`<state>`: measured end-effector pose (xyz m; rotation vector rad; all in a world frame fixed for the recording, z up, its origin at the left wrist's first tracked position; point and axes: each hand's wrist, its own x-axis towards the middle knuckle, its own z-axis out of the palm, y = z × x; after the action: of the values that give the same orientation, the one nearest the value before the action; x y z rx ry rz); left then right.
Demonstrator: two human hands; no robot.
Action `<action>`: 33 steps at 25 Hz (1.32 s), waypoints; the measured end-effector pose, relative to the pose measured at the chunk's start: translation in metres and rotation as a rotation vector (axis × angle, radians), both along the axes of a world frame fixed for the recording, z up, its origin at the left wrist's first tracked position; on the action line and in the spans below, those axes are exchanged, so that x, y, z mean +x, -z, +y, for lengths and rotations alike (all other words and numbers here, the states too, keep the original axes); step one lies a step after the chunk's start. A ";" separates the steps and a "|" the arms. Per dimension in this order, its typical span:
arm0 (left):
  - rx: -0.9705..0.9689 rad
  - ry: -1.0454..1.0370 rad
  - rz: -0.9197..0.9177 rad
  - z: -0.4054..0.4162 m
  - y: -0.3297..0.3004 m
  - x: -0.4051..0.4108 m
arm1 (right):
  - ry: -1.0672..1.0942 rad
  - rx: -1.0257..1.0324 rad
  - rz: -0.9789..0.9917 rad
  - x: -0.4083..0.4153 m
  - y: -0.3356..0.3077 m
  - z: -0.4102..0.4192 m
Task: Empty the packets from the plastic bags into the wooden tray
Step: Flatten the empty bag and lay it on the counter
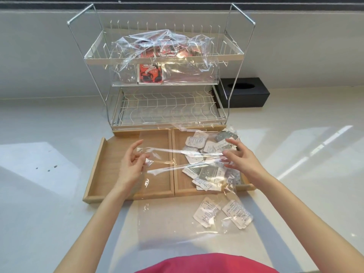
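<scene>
While over wooden tray (96, 162), left grip (131, 164) tight on plastic bag (167, 217), right grip (242, 160) slack (rack (167, 109) behind)

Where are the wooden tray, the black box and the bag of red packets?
wooden tray (112, 158): head view, bare floor of its left compartment.
black box (250, 98): head view, its front face.
bag of red packets (187, 74): head view, clear lower part of the bag.

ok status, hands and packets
Left hand pinches the clear bag, right hand open against it. White packets heaped in the wooden tray's right compartment. Two packets on the counter, short of it. Red-packet bag on the rack.
</scene>
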<state>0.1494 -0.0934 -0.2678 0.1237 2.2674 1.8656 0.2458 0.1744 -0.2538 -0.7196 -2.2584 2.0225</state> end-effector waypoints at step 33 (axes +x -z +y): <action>-0.263 0.137 0.481 0.058 -0.102 0.014 | 0.205 0.560 0.378 0.030 -0.081 0.094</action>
<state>0.1637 -0.0354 -0.1658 0.7361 2.7034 1.5771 0.2754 0.2684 -0.1730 -0.4457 -2.2377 1.2147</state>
